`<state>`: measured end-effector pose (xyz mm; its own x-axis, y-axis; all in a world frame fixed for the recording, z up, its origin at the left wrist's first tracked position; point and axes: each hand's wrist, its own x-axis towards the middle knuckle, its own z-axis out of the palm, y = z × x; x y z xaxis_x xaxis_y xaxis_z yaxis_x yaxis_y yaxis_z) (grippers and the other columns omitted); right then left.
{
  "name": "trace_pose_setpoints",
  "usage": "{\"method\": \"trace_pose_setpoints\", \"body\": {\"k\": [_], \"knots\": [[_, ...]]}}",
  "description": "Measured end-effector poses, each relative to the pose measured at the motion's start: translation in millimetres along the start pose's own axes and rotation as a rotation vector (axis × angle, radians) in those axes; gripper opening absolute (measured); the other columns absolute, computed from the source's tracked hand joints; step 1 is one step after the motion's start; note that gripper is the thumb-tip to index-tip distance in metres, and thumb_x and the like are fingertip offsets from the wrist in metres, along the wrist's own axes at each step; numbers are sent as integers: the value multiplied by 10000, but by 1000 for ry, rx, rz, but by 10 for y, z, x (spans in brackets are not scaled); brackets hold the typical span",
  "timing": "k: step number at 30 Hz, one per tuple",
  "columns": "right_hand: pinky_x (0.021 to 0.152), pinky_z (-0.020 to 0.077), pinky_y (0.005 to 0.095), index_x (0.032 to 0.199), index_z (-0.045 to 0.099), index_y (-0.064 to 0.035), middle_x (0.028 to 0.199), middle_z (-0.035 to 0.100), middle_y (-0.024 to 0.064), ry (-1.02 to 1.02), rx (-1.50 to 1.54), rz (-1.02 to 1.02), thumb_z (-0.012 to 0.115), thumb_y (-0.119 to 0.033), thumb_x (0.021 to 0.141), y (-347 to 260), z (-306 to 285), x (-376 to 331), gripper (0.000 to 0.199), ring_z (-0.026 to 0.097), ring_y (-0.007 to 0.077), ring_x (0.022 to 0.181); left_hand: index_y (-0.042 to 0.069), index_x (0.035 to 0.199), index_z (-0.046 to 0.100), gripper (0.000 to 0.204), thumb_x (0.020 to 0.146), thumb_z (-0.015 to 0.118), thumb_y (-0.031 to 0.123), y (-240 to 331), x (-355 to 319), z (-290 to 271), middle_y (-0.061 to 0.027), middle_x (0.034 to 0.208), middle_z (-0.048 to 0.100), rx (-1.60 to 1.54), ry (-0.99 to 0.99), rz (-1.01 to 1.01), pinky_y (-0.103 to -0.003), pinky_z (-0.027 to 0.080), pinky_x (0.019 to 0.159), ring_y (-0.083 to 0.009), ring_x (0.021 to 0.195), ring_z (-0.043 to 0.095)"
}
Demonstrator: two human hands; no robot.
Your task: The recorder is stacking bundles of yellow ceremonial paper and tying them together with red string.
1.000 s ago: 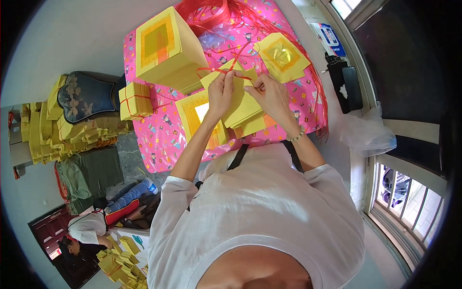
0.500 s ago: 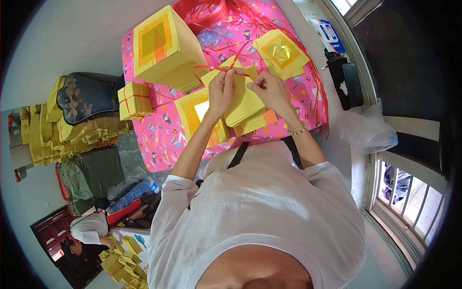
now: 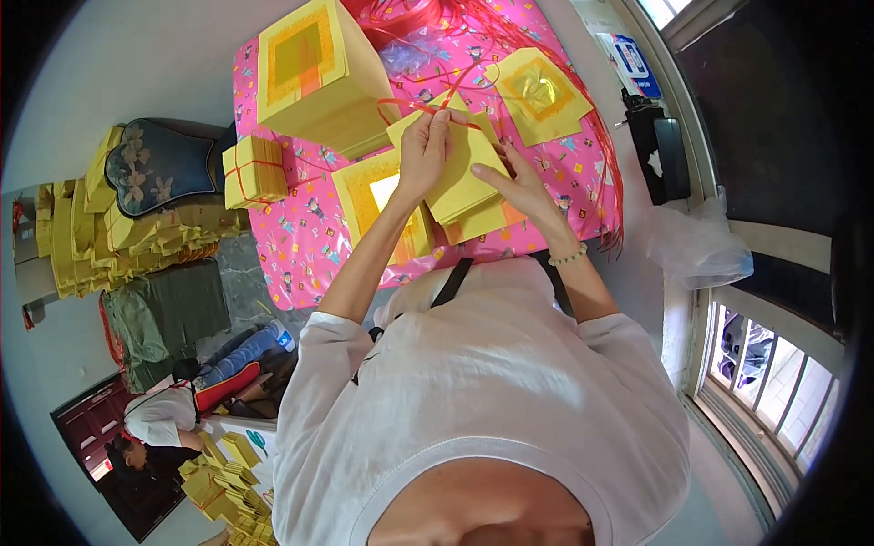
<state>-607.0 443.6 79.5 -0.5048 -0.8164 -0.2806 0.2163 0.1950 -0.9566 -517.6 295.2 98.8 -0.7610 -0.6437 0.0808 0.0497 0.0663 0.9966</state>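
A stack of yellow paper (image 3: 465,175) lies at a slant in front of me on the pink table cover. My left hand (image 3: 424,151) is closed at its upper left edge, pinching a red ribbon (image 3: 469,124) against the paper; loops of the ribbon rise above the fingers. Around the right edge of the stack my right hand (image 3: 526,188) is closed, thumb on the top sheet and the fingers mostly hidden at the side. Beneath and beside it are more yellow sheets with a gold printed square (image 3: 363,206).
Left of my hands stands a tall yellow paper block (image 3: 337,100), near a small ribbon-tied bundle (image 3: 254,173). Red ribbons (image 3: 414,18) lie along the far and right table edges. Several yellow bundles (image 3: 77,232) pile behind a chair. A person (image 3: 164,414) works at lower left.
My right hand has gone from pinching near the ribbon to gripping the stack's right edge. My left hand stays at the ribbon, slightly higher in view.
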Motion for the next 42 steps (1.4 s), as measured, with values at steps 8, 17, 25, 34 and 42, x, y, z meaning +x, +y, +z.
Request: {"method": "trace_pose_setpoints", "body": {"k": [8, 17, 25, 34, 42], "knots": [[881, 433, 265, 1224, 544, 8, 1103, 610, 72, -152, -109, 31, 710, -312, 811, -281, -296, 238, 548, 558, 127, 1026, 44, 914, 636, 375, 1004, 404, 324, 235, -55, 71, 68, 531, 374, -90, 148, -72, -200, 249, 458, -20, 475, 326], [1008, 362, 290, 1285, 496, -7, 1249, 546, 93, -301, -281, -127, 652, -296, 867, -282, -402, 579, 532, 487, 157, 1173, 31, 928, 641, 354, 1002, 392, 271, 132, -105, 98, 35, 519, 428, -17, 235, -44, -210, 300, 450, -39, 460, 396], [782, 455, 217, 1065, 644, -22, 917, 641, 14, -163, -93, -229, 629, -242, 889, -696, -22, 773, 282, 573, 62, 845, 23, 920, 639, 348, 994, 409, 273, 101, -29, 102, 6, 519, 482, 107, 112, -18, -242, 336, 458, -57, 461, 437], [650, 442, 194, 846, 633, -25, 771, 618, -6, -106, -21, -294, 625, -197, 892, -645, 112, 732, 179, 567, 49, 729, 16, 936, 652, 359, 994, 422, 286, 77, -1, 59, 27, 566, 495, 146, 69, -55, -225, 345, 492, -48, 508, 449], [667, 505, 313, 809, 603, 6, 751, 663, 97, 219, -445, -404, 662, -238, 812, -392, -24, 804, 251, 656, 179, 714, -13, 962, 660, 245, 933, 481, 152, -14, -243, 26, -148, 838, 635, 428, 245, 369, -352, 441, 729, -263, 856, 577]]}}
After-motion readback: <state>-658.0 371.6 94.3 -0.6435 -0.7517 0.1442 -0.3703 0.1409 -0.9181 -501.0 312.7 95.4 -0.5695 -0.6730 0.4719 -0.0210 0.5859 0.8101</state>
